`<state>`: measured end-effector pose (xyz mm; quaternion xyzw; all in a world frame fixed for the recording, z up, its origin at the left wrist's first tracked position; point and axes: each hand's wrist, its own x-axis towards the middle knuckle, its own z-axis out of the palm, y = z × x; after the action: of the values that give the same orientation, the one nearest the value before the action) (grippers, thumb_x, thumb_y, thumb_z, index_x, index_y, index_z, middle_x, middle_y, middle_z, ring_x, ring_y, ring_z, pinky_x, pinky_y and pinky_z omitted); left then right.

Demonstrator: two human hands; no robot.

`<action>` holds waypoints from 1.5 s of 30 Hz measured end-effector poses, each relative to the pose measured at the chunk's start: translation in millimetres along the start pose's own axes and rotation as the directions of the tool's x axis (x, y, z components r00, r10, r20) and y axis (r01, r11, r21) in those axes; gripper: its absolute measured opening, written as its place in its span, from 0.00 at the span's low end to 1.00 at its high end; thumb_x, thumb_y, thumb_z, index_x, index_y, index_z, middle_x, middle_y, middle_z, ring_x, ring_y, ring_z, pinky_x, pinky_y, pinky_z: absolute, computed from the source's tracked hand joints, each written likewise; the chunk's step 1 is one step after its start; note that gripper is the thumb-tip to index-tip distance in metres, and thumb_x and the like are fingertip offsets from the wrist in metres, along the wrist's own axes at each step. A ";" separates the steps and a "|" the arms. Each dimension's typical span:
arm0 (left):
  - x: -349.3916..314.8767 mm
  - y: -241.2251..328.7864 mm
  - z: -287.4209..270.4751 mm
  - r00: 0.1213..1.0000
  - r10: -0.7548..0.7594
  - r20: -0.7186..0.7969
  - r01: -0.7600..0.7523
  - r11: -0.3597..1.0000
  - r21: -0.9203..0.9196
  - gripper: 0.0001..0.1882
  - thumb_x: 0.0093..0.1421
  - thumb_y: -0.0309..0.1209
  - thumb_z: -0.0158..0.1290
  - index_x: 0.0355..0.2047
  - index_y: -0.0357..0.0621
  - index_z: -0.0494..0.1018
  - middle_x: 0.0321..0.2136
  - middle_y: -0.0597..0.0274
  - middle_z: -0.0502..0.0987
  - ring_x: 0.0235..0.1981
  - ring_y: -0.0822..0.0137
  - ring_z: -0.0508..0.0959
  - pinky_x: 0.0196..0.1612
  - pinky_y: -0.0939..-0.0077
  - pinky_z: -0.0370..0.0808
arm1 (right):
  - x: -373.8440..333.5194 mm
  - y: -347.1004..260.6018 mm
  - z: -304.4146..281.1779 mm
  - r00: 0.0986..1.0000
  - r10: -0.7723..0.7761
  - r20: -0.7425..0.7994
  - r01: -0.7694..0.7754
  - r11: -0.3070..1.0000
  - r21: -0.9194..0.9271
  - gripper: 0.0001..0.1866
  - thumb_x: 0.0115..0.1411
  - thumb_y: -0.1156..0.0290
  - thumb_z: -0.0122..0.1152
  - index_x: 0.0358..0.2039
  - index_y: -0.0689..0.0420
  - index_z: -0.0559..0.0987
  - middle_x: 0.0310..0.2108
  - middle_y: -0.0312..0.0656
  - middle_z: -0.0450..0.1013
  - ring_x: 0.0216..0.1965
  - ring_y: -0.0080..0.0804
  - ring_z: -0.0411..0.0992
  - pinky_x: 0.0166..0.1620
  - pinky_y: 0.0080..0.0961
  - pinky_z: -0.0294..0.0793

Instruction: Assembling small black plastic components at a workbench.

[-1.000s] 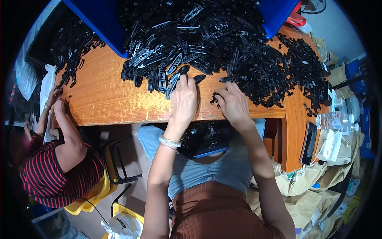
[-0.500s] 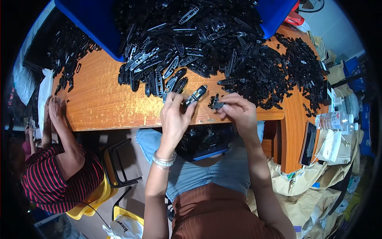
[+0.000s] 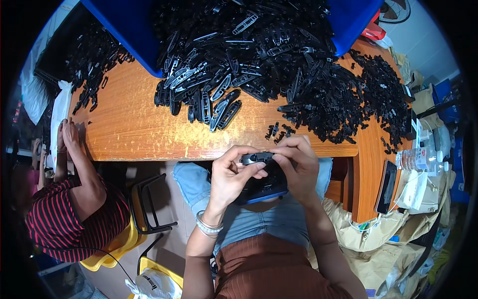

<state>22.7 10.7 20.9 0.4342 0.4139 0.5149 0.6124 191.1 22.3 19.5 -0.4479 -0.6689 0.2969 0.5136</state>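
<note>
A long black plastic part (image 3: 256,158) is held between both hands over my lap, just off the table's front edge. My left hand (image 3: 230,172) is closed round its left end, thumb in front. At its right end my right hand (image 3: 297,164) pinches with thumb and fingertips; any smaller piece there is hidden by the fingers. Several small black clips (image 3: 279,131) lie on the table just beyond my right hand. Farther off spreads a big heap of long black plastic parts (image 3: 204,74), with a pile of small black pieces (image 3: 343,119) to its right.
Blue bin walls (image 3: 124,35) flank the heap on the wooden table (image 3: 129,134). A blue container (image 3: 261,197) sits on my lap. At right are a phone (image 3: 386,187) and a water bottle (image 3: 416,158). A co-worker in a striped shirt (image 3: 74,219) sits at left.
Both hands have drawn together and back toward my lap. The long part has turned from slanting to nearly level, and my right hand now meets its right end.
</note>
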 end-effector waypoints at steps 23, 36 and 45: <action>21.5 -17.9 -36.2 0.863 0.505 -0.023 -0.288 0.528 0.799 0.04 0.55 0.23 0.56 0.31 0.33 0.76 0.25 0.54 0.77 0.23 0.64 0.77 0.28 0.75 0.72 | -29.8 18.1 -0.7 0.860 0.416 0.295 -0.418 0.906 -0.061 0.08 0.56 0.75 0.59 0.35 0.64 0.79 0.26 0.42 0.73 0.23 0.27 0.72 0.28 0.21 0.71; 54.2 -26.6 -32.5 0.850 0.520 0.082 -0.193 0.163 0.968 0.07 0.53 0.23 0.55 0.32 0.36 0.70 0.29 0.49 0.68 0.26 0.49 0.74 0.28 0.59 0.70 | 14.1 47.6 -5.7 0.972 -0.208 0.111 0.234 0.798 -0.556 0.07 0.47 0.81 0.62 0.28 0.61 0.76 0.33 0.42 0.68 0.35 0.39 0.66 0.39 0.32 0.66; 28.1 -33.0 -16.7 0.886 0.340 -0.315 -0.297 0.938 0.179 0.20 0.51 0.14 0.55 0.44 0.37 0.62 0.29 0.61 0.71 0.25 0.79 0.72 0.24 0.87 0.69 | 9.3 48.8 3.1 0.990 -0.047 -0.131 0.024 0.985 -0.173 0.04 0.56 0.85 0.53 0.32 0.63 0.72 0.33 0.41 0.70 0.30 0.27 0.69 0.31 0.22 0.69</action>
<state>19.3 37.2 -17.0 0.4383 0.4681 0.6487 0.4098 201.9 51.5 -19.3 -0.4972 -0.6638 0.1984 0.5223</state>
